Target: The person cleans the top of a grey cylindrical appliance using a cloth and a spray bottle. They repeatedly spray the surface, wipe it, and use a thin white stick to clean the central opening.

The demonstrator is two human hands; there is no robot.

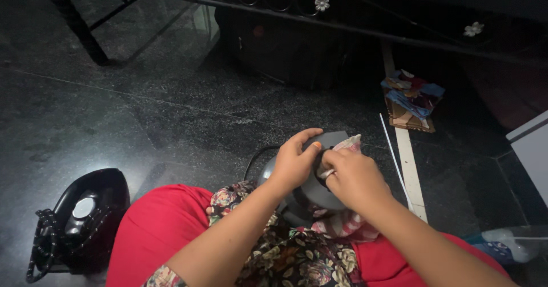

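A dark grey clothes iron (308, 193) rests on my lap, over red trousers and a flowered top. My left hand (294, 161) grips the iron's upper end, thumb laid across it. My right hand (355, 177) presses a striped pink-and-white cloth (342, 225) against the iron, with a corner of the cloth poking out above the fingers. Most of the iron is hidden under both hands.
A second black iron (85, 213) with a braided cord stands on the dark stone floor at the left. A pile of folded coloured cloth (412, 95) lies at the back right. A black metal frame (297, 10) crosses the back. A white box edge (531, 150) is at right.
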